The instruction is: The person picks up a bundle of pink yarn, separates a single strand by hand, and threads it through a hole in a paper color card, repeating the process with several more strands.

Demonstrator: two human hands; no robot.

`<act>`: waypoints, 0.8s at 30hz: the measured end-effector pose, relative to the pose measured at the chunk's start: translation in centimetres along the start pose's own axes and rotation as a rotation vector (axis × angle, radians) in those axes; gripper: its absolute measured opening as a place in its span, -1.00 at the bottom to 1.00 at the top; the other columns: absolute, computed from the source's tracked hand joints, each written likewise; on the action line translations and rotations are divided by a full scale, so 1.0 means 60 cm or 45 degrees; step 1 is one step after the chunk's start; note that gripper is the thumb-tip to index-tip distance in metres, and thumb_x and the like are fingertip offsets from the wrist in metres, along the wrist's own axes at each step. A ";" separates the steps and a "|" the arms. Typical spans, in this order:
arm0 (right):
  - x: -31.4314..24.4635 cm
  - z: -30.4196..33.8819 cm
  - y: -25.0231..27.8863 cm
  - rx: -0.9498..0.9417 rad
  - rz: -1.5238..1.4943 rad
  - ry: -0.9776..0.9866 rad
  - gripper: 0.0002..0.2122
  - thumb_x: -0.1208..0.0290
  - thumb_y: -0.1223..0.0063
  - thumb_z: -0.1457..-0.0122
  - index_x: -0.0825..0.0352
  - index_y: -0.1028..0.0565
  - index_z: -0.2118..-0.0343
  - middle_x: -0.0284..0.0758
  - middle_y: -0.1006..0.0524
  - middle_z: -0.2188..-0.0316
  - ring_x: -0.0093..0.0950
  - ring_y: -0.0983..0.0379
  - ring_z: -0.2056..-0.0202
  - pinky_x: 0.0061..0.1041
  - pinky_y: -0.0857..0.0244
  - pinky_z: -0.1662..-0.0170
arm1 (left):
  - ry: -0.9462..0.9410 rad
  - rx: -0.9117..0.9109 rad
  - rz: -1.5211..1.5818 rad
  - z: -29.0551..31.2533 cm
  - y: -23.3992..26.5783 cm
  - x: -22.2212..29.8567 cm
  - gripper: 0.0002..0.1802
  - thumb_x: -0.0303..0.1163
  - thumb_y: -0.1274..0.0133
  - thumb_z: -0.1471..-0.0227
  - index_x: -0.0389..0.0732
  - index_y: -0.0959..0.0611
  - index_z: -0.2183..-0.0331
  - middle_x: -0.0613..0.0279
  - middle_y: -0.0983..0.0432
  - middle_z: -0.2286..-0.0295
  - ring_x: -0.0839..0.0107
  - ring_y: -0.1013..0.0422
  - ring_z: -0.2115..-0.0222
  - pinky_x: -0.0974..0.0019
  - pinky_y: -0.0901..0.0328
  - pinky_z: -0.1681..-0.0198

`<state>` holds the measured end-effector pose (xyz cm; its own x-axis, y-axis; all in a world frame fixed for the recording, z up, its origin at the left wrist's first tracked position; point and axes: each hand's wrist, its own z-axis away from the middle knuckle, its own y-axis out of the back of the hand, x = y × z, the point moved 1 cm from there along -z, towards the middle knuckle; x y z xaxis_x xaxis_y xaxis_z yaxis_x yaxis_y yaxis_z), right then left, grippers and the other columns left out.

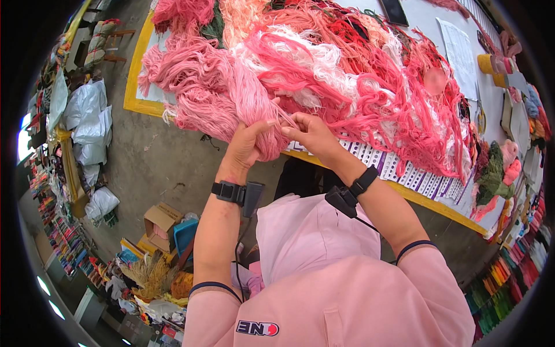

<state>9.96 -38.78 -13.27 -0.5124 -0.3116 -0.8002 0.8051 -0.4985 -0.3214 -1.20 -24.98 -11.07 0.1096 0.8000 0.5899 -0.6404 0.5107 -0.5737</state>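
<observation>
A thick hank of light pink yarn [214,87] lies over the table's near left edge, its looped end hanging toward me. My left hand [247,141] is wrapped round that end, thumb on top, with strands passing through the grip. Close beside it, my right hand [309,134] pinches a few thin pink strands drawn out from the hank. Its fingertips almost meet the left hand's thumb. Behind both hands spreads a tangled heap of pink and white yarn [347,75], with red, peach and dark green strands mixed in.
The table has a yellow edge [428,202], and printed cards [370,159] lie along it under the yarn. At the far right are paper sheets [457,55] and a dark phone-like slab [394,11]. A cardboard box [162,222] and white plastic bags [89,121] stand to the left.
</observation>
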 end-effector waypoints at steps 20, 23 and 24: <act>-0.005 0.005 0.001 -0.024 -0.030 -0.001 -0.86 0.28 -0.01 -0.26 0.22 -0.42 0.36 -0.59 -0.35 0.48 -0.77 -0.15 0.49 -0.74 -0.11 0.42 | -0.138 0.002 -0.226 0.002 -0.010 0.001 -0.26 -0.68 -0.16 0.16 -0.36 -0.33 -0.12 0.13 -0.38 0.00 0.39 -0.40 0.06 0.32 -0.34 0.01; -0.008 0.005 0.000 0.027 -0.075 -0.058 -0.89 0.38 -0.01 -0.25 0.28 -0.45 0.37 -0.57 -0.35 0.52 -0.76 -0.18 0.49 -0.67 -0.10 0.43 | -0.114 0.036 -0.234 0.003 -0.008 -0.001 -0.35 -0.69 -0.15 0.15 -0.38 -0.40 -0.06 0.10 -0.47 0.09 0.37 -0.42 0.08 0.33 -0.34 0.00; -0.007 0.004 0.003 0.029 -0.075 -0.058 -0.89 0.38 -0.01 -0.25 0.28 -0.45 0.37 -0.57 -0.35 0.52 -0.76 -0.18 0.49 -0.67 -0.10 0.43 | -0.051 0.026 -0.272 0.005 -0.004 0.001 -0.41 -0.66 -0.15 0.14 -0.40 -0.44 -0.02 0.09 -0.51 0.16 0.35 -0.44 0.11 0.31 -0.33 0.00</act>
<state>10.23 -38.93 -12.85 -0.5720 -0.3173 -0.7564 0.7665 -0.5351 -0.3552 -1.28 -25.14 -10.76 0.2148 0.6610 0.7190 -0.6213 0.6605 -0.4217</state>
